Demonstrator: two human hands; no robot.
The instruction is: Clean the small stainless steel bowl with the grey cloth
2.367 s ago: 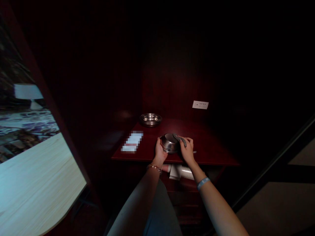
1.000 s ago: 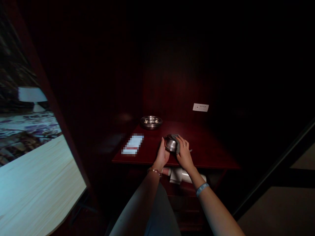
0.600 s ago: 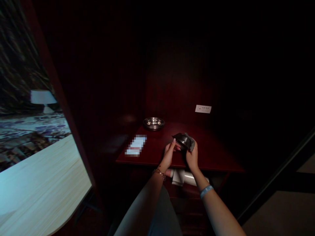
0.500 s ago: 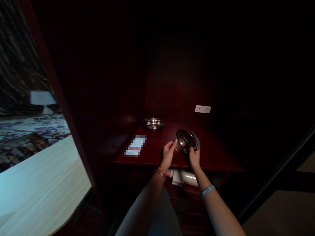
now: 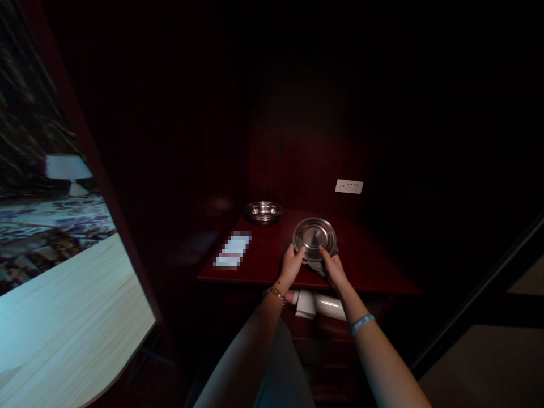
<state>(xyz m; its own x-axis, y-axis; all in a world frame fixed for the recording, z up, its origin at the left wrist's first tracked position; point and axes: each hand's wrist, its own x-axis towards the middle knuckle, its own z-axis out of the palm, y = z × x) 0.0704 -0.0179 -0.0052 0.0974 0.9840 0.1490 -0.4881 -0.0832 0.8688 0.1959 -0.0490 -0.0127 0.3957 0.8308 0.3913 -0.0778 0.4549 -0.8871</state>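
Note:
A round, shiny metal dish [image 5: 314, 232] is held up over the dark red desktop [image 5: 263, 258], its face tilted towards me. My left hand [image 5: 292, 265] grips the near-left rim, thumb on top. On the near-right rim is my right hand [image 5: 334, 267], closed, with its thumb on the dish's face. Below the dish hangs a grey cloth [image 5: 317, 267], partly hidden behind the dish and my right hand. Farther back on the left stands a stack of metal bowls [image 5: 264, 212].
A pixelated pale item [image 5: 233, 250] lies at the desktop's left. A white socket plate [image 5: 349, 186] is on the back wall. Under the desktop are white items [image 5: 306, 303]. At left are a light wooden table [image 5: 76, 317] and a lamp [image 5: 70, 168].
The dish has turned from tilted away to facing me and shifted slightly left. My left hand, earlier beside it, now grips its rim. The cloth shows below instead of at the right.

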